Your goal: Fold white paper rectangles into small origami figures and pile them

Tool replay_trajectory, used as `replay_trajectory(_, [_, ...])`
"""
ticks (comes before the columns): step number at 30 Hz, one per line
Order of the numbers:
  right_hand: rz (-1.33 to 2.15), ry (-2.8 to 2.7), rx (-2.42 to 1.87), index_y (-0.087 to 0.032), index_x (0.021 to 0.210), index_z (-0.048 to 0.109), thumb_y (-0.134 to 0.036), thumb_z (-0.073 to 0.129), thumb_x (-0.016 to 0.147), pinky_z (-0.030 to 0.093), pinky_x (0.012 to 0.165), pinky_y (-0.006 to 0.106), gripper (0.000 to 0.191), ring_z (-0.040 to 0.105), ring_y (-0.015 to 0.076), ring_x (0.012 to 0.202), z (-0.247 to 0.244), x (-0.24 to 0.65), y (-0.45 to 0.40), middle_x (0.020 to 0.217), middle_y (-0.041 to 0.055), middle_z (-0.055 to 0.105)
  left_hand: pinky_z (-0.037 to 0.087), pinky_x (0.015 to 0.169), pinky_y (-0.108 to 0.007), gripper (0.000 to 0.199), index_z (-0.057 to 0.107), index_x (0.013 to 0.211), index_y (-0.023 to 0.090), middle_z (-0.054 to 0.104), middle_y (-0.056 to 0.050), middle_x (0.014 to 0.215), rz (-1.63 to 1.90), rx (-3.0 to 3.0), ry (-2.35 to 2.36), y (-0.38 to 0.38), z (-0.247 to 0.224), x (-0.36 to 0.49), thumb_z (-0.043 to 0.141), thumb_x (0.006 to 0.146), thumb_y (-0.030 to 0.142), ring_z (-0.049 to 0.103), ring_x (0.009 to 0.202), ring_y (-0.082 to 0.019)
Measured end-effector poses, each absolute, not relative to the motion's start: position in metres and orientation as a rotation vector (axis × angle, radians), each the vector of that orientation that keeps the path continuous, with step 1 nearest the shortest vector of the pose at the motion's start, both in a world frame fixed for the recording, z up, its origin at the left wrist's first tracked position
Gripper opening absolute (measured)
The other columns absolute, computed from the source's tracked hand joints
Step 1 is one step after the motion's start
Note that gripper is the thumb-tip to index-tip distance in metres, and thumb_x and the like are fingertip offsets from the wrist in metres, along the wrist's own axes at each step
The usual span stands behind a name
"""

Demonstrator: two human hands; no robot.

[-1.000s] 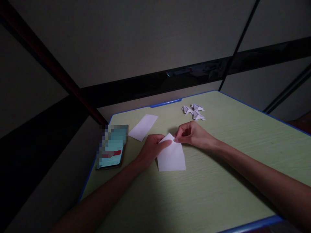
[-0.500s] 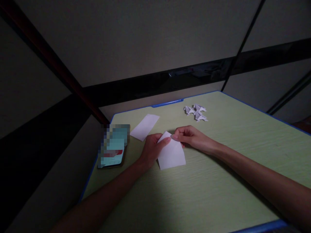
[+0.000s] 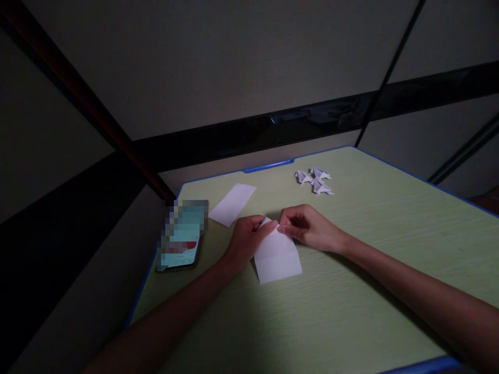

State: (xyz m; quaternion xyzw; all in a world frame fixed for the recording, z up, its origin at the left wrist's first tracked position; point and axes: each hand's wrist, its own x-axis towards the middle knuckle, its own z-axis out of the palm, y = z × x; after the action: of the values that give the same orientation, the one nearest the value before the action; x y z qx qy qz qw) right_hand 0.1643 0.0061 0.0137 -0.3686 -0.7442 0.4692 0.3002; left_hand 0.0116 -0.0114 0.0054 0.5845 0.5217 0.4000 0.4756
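Note:
A sheet of white paper (image 3: 277,257) slants toward me between my hands, its upper end narrowed by folded corners and a faint crease running across it. My left hand (image 3: 249,236) pinches the paper's upper left edge, thumb on top and fingers curled behind. At the upper right edge my right hand (image 3: 306,226) is closed on the paper with thumb and forefinger. Both thumb tips nearly meet close to the folded top. The fingers behind the paper are partly hidden.
Several items share the pale green table (image 3: 351,301): a blank white paper strip (image 3: 233,204) behind my left hand, a phone (image 3: 183,239) with a lit, blurred screen at left, and three small folded paper figures (image 3: 320,186) at the back. A dark-banded panel (image 3: 249,130) rises behind.
The paper has shifted slightly toward me and shows more of its lower part. My right hand has dropped a little, its thumb lower on the paper's edge. My left hand barely moved.

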Motion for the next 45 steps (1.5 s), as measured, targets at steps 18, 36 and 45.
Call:
replay_trajectory(18, [1.239, -2.037, -0.963, -0.014, 0.054, 0.044, -0.018, 0.049, 0.069, 0.023, 0.043, 0.02, 0.016, 0.03, 0.0057, 0.046, 0.019, 0.163, 0.001, 0.048, -0.0052, 0.033, 0.021, 0.041, -0.019, 0.028, 0.039, 0.05, 0.016, 0.033, 0.005, 0.047, 1.073, 1.487, 1.216, -0.01, 0.002, 0.01, 0.042, 0.07, 0.035, 0.029, 0.045, -0.007])
replay_trajectory(36, [1.347, -1.765, -1.018, -0.014, 0.054, 0.044, -0.026, 0.056, 0.064, 0.02, 0.043, 0.022, 0.019, 0.029, 0.005, 0.044, 0.013, 0.17, 0.012, 0.046, -0.0058, 0.035, 0.021, 0.041, -0.019, 0.028, 0.044, 0.048, 0.014, 0.034, 0.006, 0.045, 1.1, 1.546, 1.313, -0.007, 0.005, 0.008, 0.052, 0.066, 0.035, 0.029, 0.044, -0.006])
replay_trajectory(45, [1.333, -1.689, -1.045, -0.015, 0.054, 0.046, -0.027, 0.057, 0.062, 0.022, 0.044, 0.023, 0.019, 0.033, 0.0062, 0.045, 0.015, 0.171, 0.014, 0.047, -0.0045, 0.039, 0.02, 0.037, -0.019, 0.038, 0.035, 0.039, 0.016, 0.032, 0.007, 0.033, 1.142, 1.544, 1.403, -0.013, 0.012, 0.009, 0.05, 0.069, 0.035, 0.029, 0.034, -0.005])
